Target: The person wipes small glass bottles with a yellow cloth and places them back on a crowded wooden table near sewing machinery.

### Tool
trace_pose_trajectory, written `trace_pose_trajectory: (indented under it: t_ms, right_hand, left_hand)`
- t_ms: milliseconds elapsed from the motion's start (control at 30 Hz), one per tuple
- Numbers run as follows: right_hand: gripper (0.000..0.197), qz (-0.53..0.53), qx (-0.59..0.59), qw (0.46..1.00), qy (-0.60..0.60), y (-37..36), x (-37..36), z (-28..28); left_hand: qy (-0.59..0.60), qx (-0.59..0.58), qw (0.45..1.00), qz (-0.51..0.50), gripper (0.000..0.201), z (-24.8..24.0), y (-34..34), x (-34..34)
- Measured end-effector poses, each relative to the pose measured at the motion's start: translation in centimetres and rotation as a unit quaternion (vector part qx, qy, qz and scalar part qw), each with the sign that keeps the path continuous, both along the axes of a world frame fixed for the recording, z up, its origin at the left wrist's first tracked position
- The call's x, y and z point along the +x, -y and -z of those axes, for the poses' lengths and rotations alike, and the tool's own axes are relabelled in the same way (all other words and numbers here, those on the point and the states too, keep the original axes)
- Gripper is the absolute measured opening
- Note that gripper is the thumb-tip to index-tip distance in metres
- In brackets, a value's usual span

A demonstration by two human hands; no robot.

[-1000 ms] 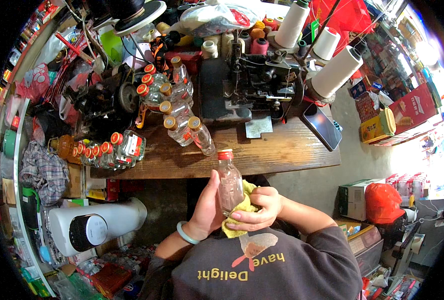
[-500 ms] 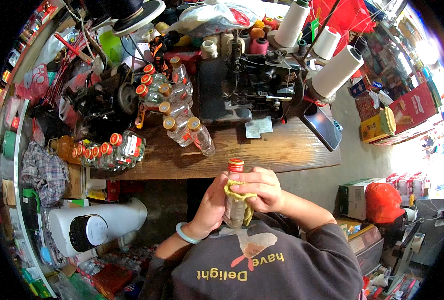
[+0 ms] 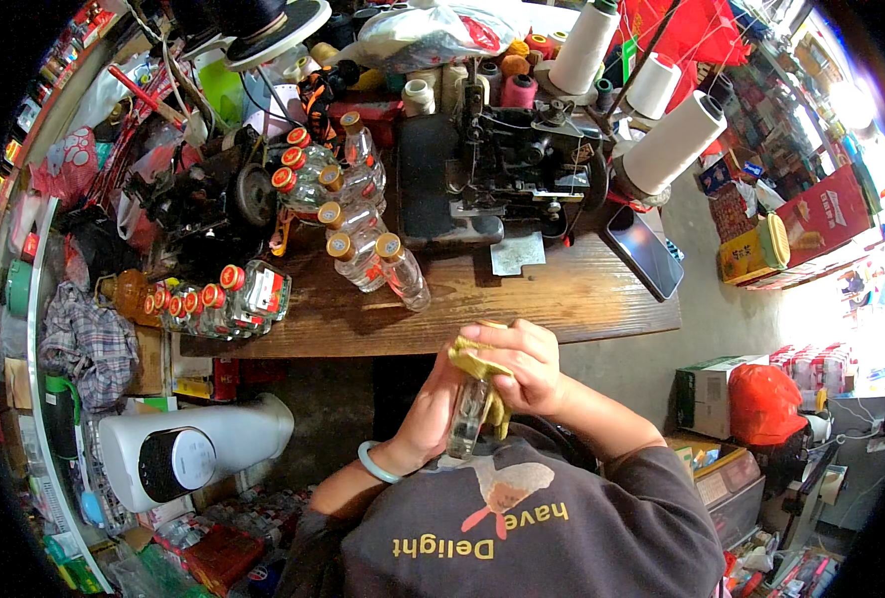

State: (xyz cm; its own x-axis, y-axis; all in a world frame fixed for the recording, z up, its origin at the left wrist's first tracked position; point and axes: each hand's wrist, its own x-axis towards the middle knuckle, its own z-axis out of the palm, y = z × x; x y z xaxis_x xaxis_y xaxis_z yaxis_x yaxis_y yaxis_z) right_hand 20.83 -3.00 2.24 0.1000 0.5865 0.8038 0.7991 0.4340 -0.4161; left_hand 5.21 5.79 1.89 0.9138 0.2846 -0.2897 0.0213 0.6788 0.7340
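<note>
— Report your grip.
— My left hand (image 3: 433, 404) is wrapped around a clear glass bottle (image 3: 469, 419), held upright at lower centre of the frame, just below the wooden table (image 3: 562, 299) edge.
— And the other?
— My right hand (image 3: 527, 364) presses a yellow cloth (image 3: 474, 359) closed over the bottle's top.

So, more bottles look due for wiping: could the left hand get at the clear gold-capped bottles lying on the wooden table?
Probably yes, once freed: the left hand holds a clear glass bottle, and the gold-capped bottles lie unobstructed near the table edge.
</note>
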Motion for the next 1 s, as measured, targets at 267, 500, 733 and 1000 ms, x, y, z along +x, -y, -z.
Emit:
trace_pose_trajectory:
  t_ms: [267, 500, 733, 1000]
  right_hand:
    - [0.044, 0.111, -0.082, 0.989, 0.043, 0.2, -0.9, -1.6]
    - [0.041, -0.079, -0.031, 0.979, 0.188, 1.4, -2.3, -2.2]
    - [0.053, 0.116, -0.137, 0.975, 0.132, 1.4, -0.6, -3.6]
    - [0.05, 0.064, -0.143, 0.977, 0.144, 1.5, 0.6, -3.1]
  left_hand:
    - [0.056, -0.12, 0.991, 0.034, 0.06, -1.5, -0.5, 0.4]
    - [0.039, -0.112, 0.993, 0.009, 0.069, -1.0, -1.8, 0.8]
    - [0.05, -0.177, 0.981, 0.067, 0.091, -0.7, -0.8, -0.4]
    - [0.057, -0.07, 0.994, 0.058, 0.072, -1.5, -2.0, -0.3]
